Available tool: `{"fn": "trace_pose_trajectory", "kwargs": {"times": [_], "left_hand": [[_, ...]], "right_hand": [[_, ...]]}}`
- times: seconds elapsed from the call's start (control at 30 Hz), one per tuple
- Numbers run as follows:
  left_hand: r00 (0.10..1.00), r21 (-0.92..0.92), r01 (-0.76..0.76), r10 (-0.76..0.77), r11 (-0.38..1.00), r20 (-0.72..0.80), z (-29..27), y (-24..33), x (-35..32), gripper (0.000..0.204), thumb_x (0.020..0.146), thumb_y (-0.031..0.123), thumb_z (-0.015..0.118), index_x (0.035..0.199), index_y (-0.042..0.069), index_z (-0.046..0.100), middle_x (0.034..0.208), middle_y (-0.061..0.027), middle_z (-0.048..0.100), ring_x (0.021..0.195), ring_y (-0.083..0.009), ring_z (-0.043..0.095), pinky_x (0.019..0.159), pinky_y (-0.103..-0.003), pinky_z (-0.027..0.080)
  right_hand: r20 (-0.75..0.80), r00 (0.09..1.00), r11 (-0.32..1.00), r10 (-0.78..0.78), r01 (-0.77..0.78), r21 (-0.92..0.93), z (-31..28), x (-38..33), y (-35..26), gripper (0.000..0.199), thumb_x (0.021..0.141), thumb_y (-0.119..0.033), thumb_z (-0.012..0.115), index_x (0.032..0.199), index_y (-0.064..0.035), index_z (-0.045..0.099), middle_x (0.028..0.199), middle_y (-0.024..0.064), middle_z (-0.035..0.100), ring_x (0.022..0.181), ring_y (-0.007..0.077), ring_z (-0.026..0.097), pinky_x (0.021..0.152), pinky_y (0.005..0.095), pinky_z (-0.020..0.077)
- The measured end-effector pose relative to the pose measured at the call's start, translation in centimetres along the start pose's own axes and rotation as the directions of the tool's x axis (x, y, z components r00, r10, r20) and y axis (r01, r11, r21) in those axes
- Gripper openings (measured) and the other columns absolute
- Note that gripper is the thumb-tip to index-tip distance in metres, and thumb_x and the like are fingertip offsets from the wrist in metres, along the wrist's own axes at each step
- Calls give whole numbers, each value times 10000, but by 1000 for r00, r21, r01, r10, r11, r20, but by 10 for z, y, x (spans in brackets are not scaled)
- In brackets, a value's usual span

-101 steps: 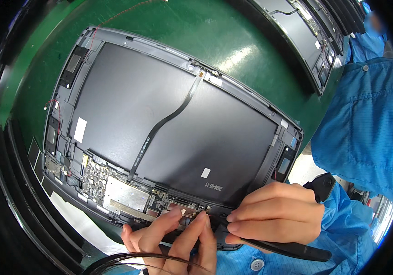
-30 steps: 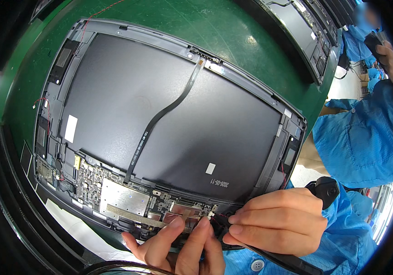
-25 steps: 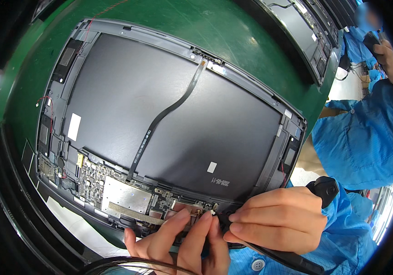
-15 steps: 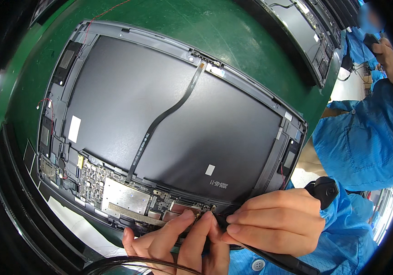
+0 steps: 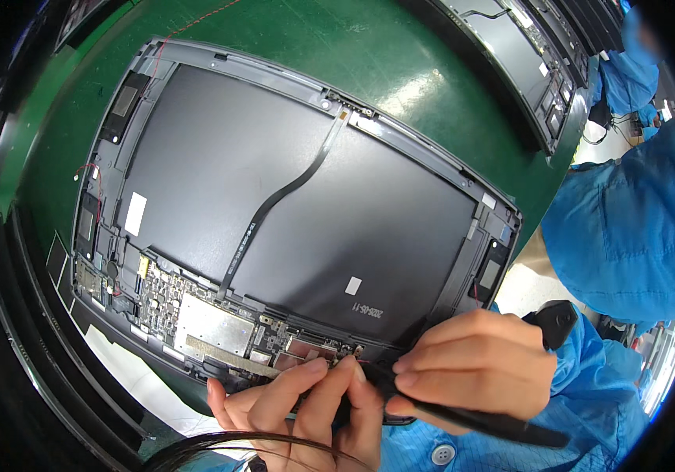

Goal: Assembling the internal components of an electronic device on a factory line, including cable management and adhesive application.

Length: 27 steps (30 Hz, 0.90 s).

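A dark grey tablet housing (image 5: 298, 212) lies tilted across the green table, inner side up. Its circuit board (image 5: 215, 322), with silver shields, runs along the near edge. My left hand (image 5: 306, 409) is closed over the board's right end, thumb and fingertips pinched together; whatever lies between them is hidden. Beside it, my right hand (image 5: 479, 370) grips a long black handheld tool (image 5: 502, 426), whose working end is covered near the left fingertips. A black flat ribbon cable (image 5: 274, 200) crosses the housing from the board to the far edge.
Stacked black frames (image 5: 54, 346) stand at the left. Another opened housing (image 5: 502, 55) is at the far right. Thin red wires (image 5: 188, 27) trail over the housing's left corner. Across the table's right side sits a person in a blue sleeve (image 5: 620, 228).
The black tool has swung, its rear end now higher and further right. The housing has shifted a little, and both hands have moved slightly with it, staying at the same board end.
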<state>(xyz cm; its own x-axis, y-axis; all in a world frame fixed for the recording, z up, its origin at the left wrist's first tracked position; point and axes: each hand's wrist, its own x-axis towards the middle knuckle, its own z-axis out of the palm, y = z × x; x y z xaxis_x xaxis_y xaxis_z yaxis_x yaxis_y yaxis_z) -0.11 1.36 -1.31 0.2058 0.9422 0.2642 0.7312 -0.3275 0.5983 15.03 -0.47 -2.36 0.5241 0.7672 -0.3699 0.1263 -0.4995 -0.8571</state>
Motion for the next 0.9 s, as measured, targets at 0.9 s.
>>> {"fn": "trace_pose_trajectory", "kwargs": {"times": [0.9], "left_hand": [[962, -313, 116, -185, 943, -200, 12, 9, -38, 488, 778, 91, 708, 1220, -39, 546, 1393, -271, 344, 1350, -478, 264, 1095, -540, 274]], "right_hand": [[16, 870, 863, -493, 487, 134, -72, 64, -14, 256, 763, 66, 426, 854, 58, 665, 1024, 157, 663, 930, 205, 645, 836, 311, 519]]}}
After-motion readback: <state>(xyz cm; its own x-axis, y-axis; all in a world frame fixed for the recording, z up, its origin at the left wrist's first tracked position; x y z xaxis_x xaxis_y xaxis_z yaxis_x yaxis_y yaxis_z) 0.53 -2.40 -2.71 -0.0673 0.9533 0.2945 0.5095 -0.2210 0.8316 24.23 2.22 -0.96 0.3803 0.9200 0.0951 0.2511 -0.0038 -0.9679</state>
